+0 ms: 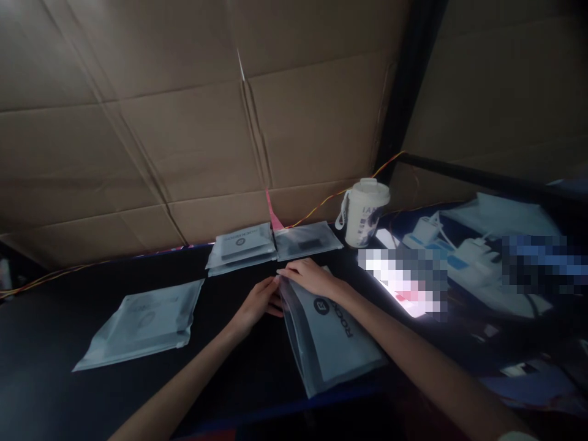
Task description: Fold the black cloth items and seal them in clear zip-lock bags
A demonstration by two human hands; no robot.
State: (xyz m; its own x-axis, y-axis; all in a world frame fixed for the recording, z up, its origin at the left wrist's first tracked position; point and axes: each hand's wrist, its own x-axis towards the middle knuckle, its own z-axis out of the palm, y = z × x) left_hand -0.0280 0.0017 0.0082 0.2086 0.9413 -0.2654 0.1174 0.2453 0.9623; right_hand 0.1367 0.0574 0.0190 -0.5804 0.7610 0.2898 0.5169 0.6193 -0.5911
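Note:
A frosted plastic zip bag [337, 337] with a round logo and dark lettering lies slanted in front of me on the black table. At its upper left corner, the fingers of my left hand [258, 305] close on the bag's edge. My right hand [313, 278] reaches over the top of the bag, its fingertips pinching the same corner beside the left fingers. Both hands meet there. The long left side of the bag gapes a little, and a flat pale insert shows inside.
Another frosted bag [142, 318] lies at the left. Bags [243, 245] and a bag with a dark item [307, 240] lie at the back by the cardboard wall [184, 141]. A lidded white cup [366, 214], a lit screen [390, 282] and white chargers [473, 251] stand right.

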